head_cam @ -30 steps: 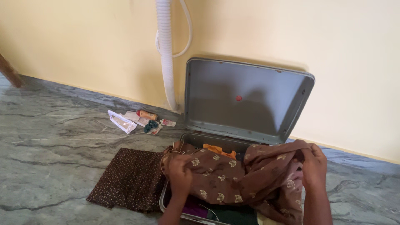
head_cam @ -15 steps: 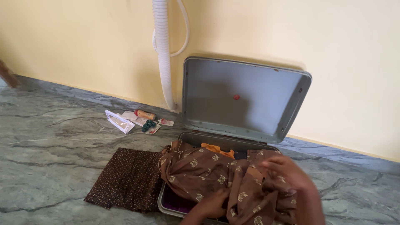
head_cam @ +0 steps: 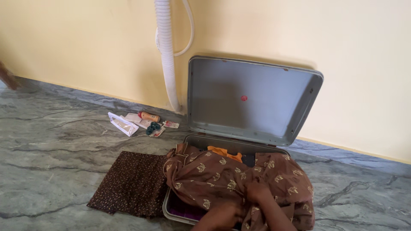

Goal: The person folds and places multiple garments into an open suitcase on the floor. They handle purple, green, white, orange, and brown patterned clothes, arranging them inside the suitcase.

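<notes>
Brown garment (head_cam: 222, 179) with a gold leaf print lies bunched over the open suitcase (head_cam: 180, 211), spilling past its front rim and its right side onto the floor (head_cam: 55, 145). Both hands work in the cloth near the front edge. The right hand (head_cam: 256, 191) has its fingers curled into a fold, gripping the fabric. The left hand (head_cam: 227, 210) sits low beside it, mostly tucked under the cloth, so I cannot tell whether its fingers are closed on anything.

To handle this well, I judge the bunched cloth wants spreading flat before folding: take it by a hem or seam rather than a mid-panel wad, and keep the trailing right side off the floor. The loose corner near the case's left rim could catch on the metal edge.

Beneath the garment an orange cloth (head_cam: 224, 153) shows toward the back wall, and purple fabric (head_cam: 184, 210) at the front left corner. The grey lid (head_cam: 252, 100) stands upright against the yellow wall. A dark dotted cloth (head_cam: 128, 182) lies flat on the floor touching the case's left side. Farther back, near a white ribbed hose (head_cam: 166, 55), small toiletries (head_cam: 143, 122) are scattered.
</notes>
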